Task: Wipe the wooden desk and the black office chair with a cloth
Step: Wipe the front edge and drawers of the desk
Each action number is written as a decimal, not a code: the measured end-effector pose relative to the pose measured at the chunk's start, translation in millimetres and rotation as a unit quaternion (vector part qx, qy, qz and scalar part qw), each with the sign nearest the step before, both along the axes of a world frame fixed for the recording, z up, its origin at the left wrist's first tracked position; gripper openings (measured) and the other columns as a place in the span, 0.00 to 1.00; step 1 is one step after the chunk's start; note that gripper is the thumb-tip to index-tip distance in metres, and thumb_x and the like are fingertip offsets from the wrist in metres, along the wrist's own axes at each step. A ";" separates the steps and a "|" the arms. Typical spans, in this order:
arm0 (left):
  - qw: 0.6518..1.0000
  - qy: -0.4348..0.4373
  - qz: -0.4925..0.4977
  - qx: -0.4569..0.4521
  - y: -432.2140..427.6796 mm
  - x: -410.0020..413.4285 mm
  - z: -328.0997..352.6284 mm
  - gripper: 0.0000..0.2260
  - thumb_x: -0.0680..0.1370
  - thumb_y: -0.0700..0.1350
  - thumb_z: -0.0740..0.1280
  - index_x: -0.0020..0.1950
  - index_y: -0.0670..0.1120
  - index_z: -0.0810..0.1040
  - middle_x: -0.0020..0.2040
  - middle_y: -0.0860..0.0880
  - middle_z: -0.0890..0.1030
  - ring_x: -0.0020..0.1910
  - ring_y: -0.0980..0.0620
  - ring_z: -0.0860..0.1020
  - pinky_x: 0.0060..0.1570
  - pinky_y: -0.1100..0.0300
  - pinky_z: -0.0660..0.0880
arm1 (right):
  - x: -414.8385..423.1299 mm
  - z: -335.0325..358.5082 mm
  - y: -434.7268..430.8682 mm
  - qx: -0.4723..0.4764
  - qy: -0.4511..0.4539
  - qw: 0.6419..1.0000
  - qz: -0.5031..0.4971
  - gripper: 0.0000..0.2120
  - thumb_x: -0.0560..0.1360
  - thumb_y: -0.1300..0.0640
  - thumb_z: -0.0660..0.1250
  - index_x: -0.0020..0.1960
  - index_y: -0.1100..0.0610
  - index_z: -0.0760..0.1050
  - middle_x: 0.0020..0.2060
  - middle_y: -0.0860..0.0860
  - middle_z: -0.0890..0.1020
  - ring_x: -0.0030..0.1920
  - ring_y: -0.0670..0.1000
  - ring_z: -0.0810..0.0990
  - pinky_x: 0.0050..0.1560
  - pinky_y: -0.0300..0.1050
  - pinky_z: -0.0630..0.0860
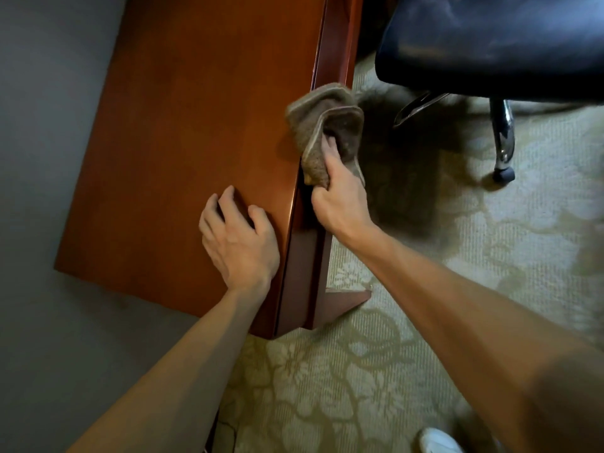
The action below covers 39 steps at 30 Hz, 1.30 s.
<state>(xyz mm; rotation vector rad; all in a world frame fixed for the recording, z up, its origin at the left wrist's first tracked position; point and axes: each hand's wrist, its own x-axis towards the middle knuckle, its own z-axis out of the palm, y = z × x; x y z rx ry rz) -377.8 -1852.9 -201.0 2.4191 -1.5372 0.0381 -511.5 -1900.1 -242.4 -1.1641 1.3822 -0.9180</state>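
Note:
The reddish-brown wooden desk (183, 132) fills the upper left, seen from above. My right hand (340, 201) grips a crumpled brown cloth (323, 125) and presses it against the desk's front edge, just over the rim. My left hand (237, 240) lies flat on the desktop near that same edge, fingers spread and holding nothing. The black office chair (490, 40) has its padded seat at the top right, apart from the cloth. Its chrome leg (503, 132) ends in a black caster on the floor.
A pale green carpet with a flower pattern (392, 354) covers the floor on the right. A grey wall (39, 158) runs along the desk's left side. The desk's side panel and foot (346, 302) reach the carpet. A white shoe (438, 441) shows at the bottom.

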 end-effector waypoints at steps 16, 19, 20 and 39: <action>1.000 0.021 0.006 0.004 -0.1 -1.1 0.1 0.22 0.85 0.52 0.57 0.79 0.49 0.68 0.79 0.46 0.67 0.79 0.47 0.62 0.77 0.47 0.60 | -0.3 -37.5 218.7 0.102 -0.167 0.974 0.110 0.31 0.78 0.71 0.62 0.68 0.38 0.76 0.49 0.36 0.85 0.47 0.39 0.84 0.45 0.39 0.80; 1.000 0.016 0.003 0.002 0.3 -0.4 -0.2 0.22 0.85 0.52 0.57 0.78 0.50 0.68 0.78 0.47 0.67 0.78 0.48 0.62 0.77 0.48 0.60 | -23.5 -40.1 202.9 0.141 -0.151 0.975 -0.083 0.19 0.78 0.70 0.62 0.47 0.47 0.80 0.38 0.42 0.83 0.37 0.44 0.82 0.34 0.36 0.77; 1.000 0.020 0.000 0.003 -0.1 -0.5 -1.6 0.22 0.85 0.52 0.57 0.78 0.50 0.68 0.78 0.47 0.67 0.78 0.48 0.62 0.77 0.49 0.60 | -28.5 -39.2 192.0 0.136 -0.134 0.967 -0.166 0.18 0.77 0.70 0.62 0.45 0.47 0.79 0.38 0.43 0.83 0.37 0.43 0.81 0.34 0.35 0.77; 0.997 0.066 0.030 -0.002 -1.1 -1.0 3.1 0.22 0.84 0.52 0.58 0.78 0.52 0.69 0.80 0.49 0.66 0.79 0.50 0.61 0.78 0.48 0.59 | -63.0 5.3 130.7 0.354 -0.279 0.890 -0.077 0.18 0.70 0.75 0.62 0.51 0.57 0.80 0.38 0.52 0.87 0.42 0.54 0.87 0.40 0.48 0.84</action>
